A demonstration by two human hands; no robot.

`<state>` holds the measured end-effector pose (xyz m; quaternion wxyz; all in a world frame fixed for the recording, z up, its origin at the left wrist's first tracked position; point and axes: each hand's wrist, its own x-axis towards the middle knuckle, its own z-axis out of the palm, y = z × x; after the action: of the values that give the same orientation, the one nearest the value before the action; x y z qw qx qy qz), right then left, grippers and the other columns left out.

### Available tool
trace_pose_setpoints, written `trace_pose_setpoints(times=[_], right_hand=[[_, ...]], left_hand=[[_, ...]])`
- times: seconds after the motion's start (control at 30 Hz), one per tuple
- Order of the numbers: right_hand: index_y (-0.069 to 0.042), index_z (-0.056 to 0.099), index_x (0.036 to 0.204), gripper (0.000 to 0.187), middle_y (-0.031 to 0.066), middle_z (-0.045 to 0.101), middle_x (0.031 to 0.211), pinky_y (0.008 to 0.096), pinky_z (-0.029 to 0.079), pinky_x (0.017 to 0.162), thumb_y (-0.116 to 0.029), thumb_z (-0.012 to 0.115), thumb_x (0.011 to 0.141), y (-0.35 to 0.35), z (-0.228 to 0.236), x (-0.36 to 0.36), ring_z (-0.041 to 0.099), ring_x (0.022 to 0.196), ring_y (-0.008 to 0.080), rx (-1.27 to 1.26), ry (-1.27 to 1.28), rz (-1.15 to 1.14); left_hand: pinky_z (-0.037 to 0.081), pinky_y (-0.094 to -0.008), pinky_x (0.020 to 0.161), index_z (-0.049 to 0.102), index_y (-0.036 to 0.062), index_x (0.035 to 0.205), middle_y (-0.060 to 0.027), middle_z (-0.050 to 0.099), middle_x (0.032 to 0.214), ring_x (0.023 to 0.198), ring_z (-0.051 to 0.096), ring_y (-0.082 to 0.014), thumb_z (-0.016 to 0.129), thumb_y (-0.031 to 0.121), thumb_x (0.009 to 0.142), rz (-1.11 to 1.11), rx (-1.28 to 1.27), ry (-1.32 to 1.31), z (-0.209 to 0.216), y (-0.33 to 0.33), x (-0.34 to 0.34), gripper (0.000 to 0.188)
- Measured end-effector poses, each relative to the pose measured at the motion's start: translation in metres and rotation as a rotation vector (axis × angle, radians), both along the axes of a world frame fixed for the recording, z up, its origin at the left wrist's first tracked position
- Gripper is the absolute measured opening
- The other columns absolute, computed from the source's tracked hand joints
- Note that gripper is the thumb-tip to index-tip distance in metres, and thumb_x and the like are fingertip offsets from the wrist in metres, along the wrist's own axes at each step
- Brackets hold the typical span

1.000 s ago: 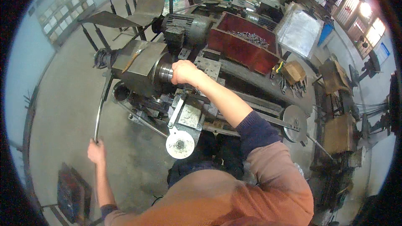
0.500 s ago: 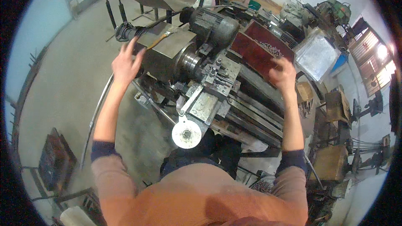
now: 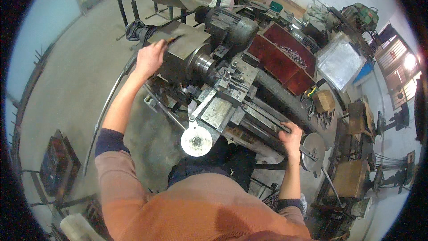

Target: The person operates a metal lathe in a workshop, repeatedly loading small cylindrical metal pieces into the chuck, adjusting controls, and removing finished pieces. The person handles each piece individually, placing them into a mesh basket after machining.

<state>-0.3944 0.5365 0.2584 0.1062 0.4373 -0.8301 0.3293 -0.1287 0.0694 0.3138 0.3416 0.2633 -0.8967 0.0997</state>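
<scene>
Grey floor [image 3: 73,85] beside the lathe [image 3: 240,79]

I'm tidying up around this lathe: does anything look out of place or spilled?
No clear spill or damage shows. The untidiest spot is right of centre: hand tools lie jumbled beside the brown box, at mixed angles rather than in any order.

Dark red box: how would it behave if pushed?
The dark red box would probably feel heavy, given the heap of small metal pieces inside. Its straight walls suggest it stays stiff. Wide and low, it would likely slide rather than tip, though the loose pieces might shift.
</scene>
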Motion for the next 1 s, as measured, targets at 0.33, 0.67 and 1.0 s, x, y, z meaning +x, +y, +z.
trace_pose_setpoints(times=[0.33, 0.67, 1.0], right_hand=[[-0.003, 0.065, 0.086, 0.032, 0.0170, 0.064, 0.088, 0.0360, 0.047, 0.078, -0.012, 0.060, 0.056, 0.004, 0.006, 0.016, 0.060, 0.083, 0.0317, 0.033, -0.083, -0.001], [-0.003, 0.065, 0.090, 0.036, 0.0164, 0.064, 0.089, 0.0349, 0.046, 0.079, -0.013, 0.062, 0.056, 0.029, -0.015, 0.026, 0.060, 0.084, 0.0307, 0.127, -0.245, -0.039], [0.000, 0.064, 0.090, 0.037, 0.0175, 0.064, 0.087, 0.0318, 0.046, 0.076, -0.010, 0.062, 0.055, 0.057, -0.019, 0.034, 0.062, 0.081, 0.0284, 0.123, -0.265, -0.106]], left_hand=[[0.049, -0.0405, 0.062, 0.059, 0.0038, 0.077, -0.0156, 0.062, 0.073, 0.071, 0.062, -0.0315, 0.056, 0.008, 0.066, 0.083, -0.113, -0.178, 0.029, -0.041, -0.054, 0.013], [0.047, -0.0430, 0.064, 0.060, 0.0034, 0.084, -0.0192, 0.059, 0.073, 0.072, 0.058, -0.0352, 0.056, 0.012, 0.076, -0.303, 0.114, 0.016, 0.061, 0.037, -0.046, 0.013], [0.047, -0.0449, 0.060, 0.060, 0.0027, 0.082, -0.0215, 0.058, 0.067, 0.065, 0.058, -0.0375, 0.054, 0.016, 0.080, -0.271, 0.401, 0.140, -0.026, 0.122, -0.040, 0.014]])
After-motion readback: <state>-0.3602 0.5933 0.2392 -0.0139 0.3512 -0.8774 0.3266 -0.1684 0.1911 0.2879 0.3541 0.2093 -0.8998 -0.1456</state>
